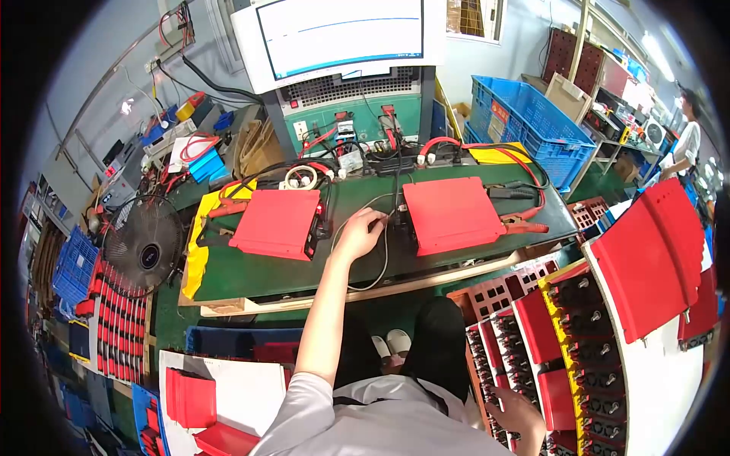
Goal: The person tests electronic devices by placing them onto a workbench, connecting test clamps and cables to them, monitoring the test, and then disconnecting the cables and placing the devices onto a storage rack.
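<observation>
Your shirt (403,422) lies nearest. Your left hand (360,234) is at a thin cable (386,258), your right hand (518,414) beside stacked units (537,327); whether either grip is closed, cannot tell. Two red units (449,215) occupy the tabletop (304,280); cabling appears begun, completion unverified.

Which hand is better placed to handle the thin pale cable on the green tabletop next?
Probably the left hand: its fingers are at the thin pale cable, between two flat red boxes. The right hand is low beside the body, near rectangular red panels.
</observation>
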`<action>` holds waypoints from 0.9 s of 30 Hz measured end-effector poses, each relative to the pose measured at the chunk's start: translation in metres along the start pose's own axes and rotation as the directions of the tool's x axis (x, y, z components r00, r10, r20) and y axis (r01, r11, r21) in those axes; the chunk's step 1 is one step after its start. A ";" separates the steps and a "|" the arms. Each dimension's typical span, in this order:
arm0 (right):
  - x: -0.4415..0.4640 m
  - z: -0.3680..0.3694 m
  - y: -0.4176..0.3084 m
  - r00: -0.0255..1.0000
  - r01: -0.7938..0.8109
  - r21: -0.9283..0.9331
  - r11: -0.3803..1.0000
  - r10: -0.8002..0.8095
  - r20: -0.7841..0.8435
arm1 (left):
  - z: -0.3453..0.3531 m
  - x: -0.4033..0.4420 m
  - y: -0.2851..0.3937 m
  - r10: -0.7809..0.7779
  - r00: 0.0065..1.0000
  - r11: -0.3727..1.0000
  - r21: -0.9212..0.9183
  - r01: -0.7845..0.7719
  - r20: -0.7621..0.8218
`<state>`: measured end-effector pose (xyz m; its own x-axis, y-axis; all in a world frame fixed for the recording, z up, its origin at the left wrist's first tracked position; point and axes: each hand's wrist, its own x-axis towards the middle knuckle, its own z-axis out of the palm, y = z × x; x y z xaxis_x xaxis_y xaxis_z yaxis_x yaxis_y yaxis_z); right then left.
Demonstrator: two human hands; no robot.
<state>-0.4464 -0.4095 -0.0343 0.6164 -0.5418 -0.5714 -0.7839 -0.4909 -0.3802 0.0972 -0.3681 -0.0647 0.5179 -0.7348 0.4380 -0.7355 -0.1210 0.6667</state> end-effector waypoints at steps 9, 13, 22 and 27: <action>0.001 -0.001 -0.001 0.999 -0.017 -0.012 1.000 0.018 0.039 | 0.001 0.000 -0.002 0.007 1.000 1.000 0.001 -0.007 -0.006; 0.004 0.005 0.007 1.000 0.011 -0.008 1.000 -0.011 0.027 | 0.002 0.000 -0.003 0.017 1.000 1.000 0.003 -0.017 -0.010; 0.000 0.000 -0.002 0.999 -0.016 -0.008 1.000 0.017 0.033 | 0.002 0.000 -0.003 0.011 1.000 1.000 -0.004 -0.011 -0.006; 0.004 0.006 0.006 1.000 0.005 -0.030 1.000 -0.004 0.028 | 0.001 0.000 -0.002 0.029 0.999 0.999 -0.013 -0.029 -0.014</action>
<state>-0.4488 -0.4105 -0.0431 0.6176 -0.5201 -0.5900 -0.7780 -0.5140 -0.3613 0.0979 -0.3684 -0.0667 0.5027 -0.7283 0.4657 -0.7445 -0.0910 0.6614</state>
